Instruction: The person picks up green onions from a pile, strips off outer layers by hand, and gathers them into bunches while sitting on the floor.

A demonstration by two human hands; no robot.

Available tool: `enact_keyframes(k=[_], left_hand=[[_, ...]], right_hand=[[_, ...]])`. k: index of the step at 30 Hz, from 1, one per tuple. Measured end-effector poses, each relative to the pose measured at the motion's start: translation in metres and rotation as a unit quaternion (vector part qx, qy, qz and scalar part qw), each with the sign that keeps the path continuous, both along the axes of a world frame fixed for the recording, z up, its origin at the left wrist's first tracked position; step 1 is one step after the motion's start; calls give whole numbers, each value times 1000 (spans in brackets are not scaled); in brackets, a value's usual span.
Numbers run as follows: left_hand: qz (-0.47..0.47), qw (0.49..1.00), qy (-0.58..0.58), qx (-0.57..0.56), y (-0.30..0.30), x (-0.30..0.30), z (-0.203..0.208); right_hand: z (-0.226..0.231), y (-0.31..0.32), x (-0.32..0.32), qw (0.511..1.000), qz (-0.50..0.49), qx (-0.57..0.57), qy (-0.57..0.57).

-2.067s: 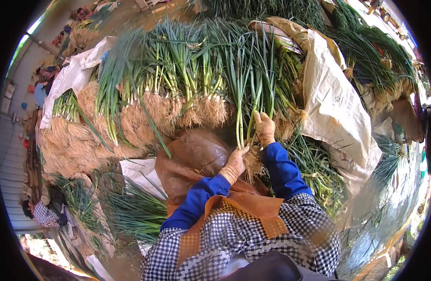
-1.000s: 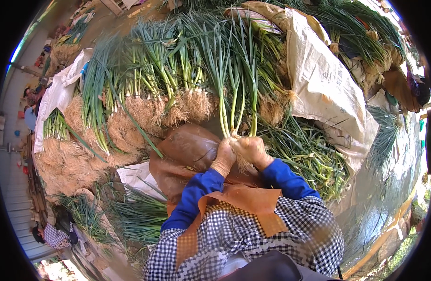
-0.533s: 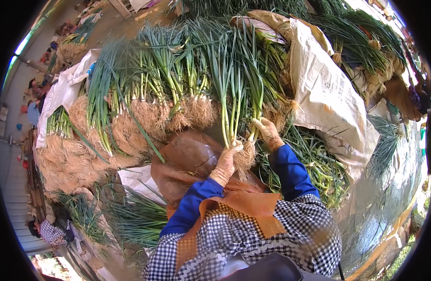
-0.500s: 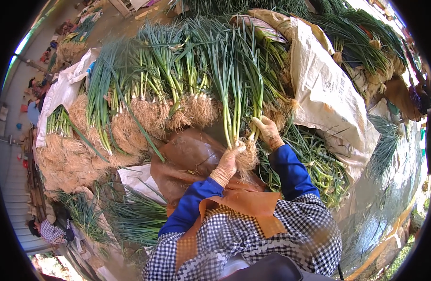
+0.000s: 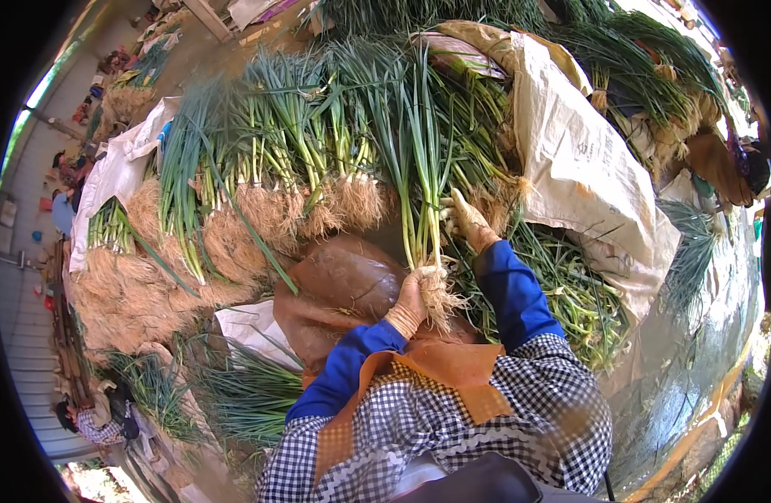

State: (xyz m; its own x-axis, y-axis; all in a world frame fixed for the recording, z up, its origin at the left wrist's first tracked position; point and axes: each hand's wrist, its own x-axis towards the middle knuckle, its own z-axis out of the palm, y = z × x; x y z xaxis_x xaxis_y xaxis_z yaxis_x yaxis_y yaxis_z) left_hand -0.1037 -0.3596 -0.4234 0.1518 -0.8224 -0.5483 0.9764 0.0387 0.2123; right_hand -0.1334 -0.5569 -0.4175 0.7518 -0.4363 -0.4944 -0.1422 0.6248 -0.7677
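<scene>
Upright in front of me stands a bunch of green onions, its leaves pointing away from me and its pale roots hanging toward my lap. My left hand is closed around the white stems just above those roots. Right beside the stalks is my right hand, its fingers apart and nothing held in them. Below the right forearm lies a loose heap of onion leaves and stalks.
Long rows of green onions with bushy roots lie at the far left. A cream woven sack drapes to the right. Brown sheeting covers the ground before me. Another person is at the lower left edge.
The stalks that were at my right hand are now together with the others in my left hand. My right hand has let go, and its fingers have spread.
</scene>
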Motion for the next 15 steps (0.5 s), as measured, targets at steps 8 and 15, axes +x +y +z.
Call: enact_keyframes(k=[8, 15], left_hand=[[46, 993, 72, -85, 6, 11, -9], [108, 994, -2, 12, 4, 17, 7]], right_hand=[[27, 40, 6, 980, -5, -165, -110], [48, 40, -208, 990, 125, -55, -20]])
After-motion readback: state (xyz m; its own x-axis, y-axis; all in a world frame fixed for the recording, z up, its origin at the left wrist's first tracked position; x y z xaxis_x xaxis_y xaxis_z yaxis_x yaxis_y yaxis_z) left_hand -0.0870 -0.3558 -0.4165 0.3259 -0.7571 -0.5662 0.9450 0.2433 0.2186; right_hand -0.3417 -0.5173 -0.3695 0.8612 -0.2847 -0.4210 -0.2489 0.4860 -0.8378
